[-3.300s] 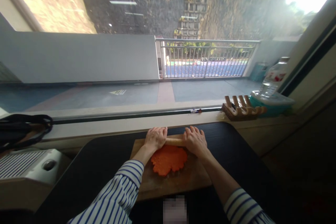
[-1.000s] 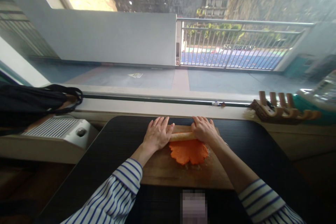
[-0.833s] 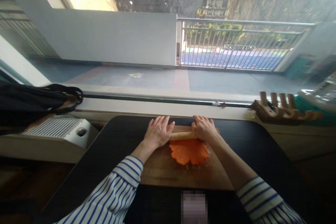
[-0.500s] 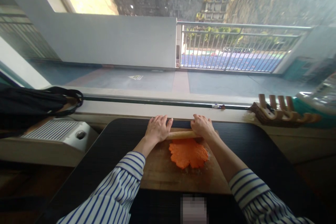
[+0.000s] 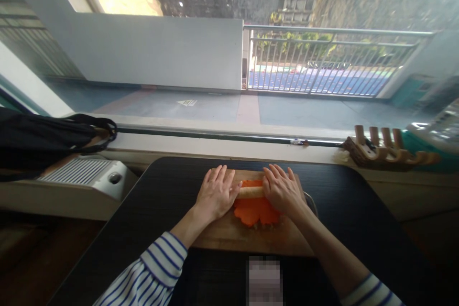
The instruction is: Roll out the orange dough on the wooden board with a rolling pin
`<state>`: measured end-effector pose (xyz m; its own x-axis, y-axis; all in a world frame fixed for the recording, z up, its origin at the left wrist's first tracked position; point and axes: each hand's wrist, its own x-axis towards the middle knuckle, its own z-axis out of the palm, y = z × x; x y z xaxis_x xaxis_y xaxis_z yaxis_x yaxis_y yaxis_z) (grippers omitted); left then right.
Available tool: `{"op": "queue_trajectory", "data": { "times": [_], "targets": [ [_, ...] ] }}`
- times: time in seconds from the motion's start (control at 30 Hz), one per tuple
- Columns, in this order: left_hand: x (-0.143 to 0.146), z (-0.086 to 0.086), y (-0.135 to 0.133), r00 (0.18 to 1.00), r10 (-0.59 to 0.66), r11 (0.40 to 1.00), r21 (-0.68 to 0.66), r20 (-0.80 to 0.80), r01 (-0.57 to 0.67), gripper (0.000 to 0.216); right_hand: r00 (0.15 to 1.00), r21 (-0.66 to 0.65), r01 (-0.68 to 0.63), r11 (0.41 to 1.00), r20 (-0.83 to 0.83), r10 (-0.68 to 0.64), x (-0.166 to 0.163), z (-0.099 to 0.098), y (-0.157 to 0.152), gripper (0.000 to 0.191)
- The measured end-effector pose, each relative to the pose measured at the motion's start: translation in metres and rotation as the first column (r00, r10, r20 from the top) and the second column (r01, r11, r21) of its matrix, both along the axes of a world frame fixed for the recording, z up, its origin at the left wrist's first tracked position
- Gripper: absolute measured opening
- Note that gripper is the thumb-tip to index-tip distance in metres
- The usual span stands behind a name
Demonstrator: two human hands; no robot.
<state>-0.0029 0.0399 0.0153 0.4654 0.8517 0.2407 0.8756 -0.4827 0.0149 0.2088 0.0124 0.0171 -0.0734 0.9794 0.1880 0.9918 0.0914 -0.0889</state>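
My left hand [image 5: 217,192] lies with its fingers stretched out over the left end of a pale wooden rolling pin [image 5: 251,192]. Over the pin's right end rests my right hand [image 5: 284,188], also flat with straight fingers. Both ends of the pin are hidden under the hands. Beneath the pin spreads a flattened orange sheet of dough [image 5: 257,213] with a scalloped edge, showing on both the far and near sides of the pin. It lies on a wooden board [image 5: 229,240].
The board is on a black table [image 5: 143,229] against a windowsill [image 5: 201,146]. A wooden rack [image 5: 380,150] stands on the sill at right. At left are a black bag [image 5: 46,138] and a white vented unit [image 5: 82,172]. A curved rim [image 5: 312,204] shows beside my right wrist.
Both hands and the rolling pin have come nearer to me, from the dough's far edge onto the dough. My fingers, more bent before, are now straighter.
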Motion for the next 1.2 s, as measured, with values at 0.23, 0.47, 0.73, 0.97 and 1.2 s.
{"op": "queue_trajectory", "data": {
  "times": [0.23, 0.47, 0.73, 0.97, 1.2],
  "targets": [
    [-0.005, -0.006, -0.021, 0.995, -0.095, 0.992, 0.078, 0.001, 0.095, 0.064, 0.999, 0.100, -0.048, 0.994, 0.017, 0.046, -0.003, -0.001, -0.028, 0.046],
    [-0.010, -0.010, -0.044, 0.991, -0.130, 0.982, 0.134, -0.023, 0.132, 0.062, 0.996, 0.115, -0.086, 0.990, 0.006, 0.086, -0.003, -0.007, -0.052, 0.048],
    [-0.012, -0.005, -0.063, 0.989, -0.146, 0.980, 0.133, -0.041, 0.150, 0.056, 0.993, 0.145, -0.113, 0.983, -0.012, 0.116, -0.001, -0.013, -0.070, 0.045],
    [-0.014, -0.003, -0.076, 0.986, -0.160, 0.977, 0.131, -0.050, 0.166, 0.049, 0.988, 0.177, -0.151, 0.973, -0.006, 0.155, 0.000, -0.014, -0.087, 0.044],
    [-0.022, -0.003, -0.085, 0.973, -0.210, 0.964, 0.148, -0.096, 0.222, 0.039, 0.981, 0.251, -0.189, 0.949, 0.018, 0.191, 0.001, -0.020, -0.103, 0.042]
  ]
}}
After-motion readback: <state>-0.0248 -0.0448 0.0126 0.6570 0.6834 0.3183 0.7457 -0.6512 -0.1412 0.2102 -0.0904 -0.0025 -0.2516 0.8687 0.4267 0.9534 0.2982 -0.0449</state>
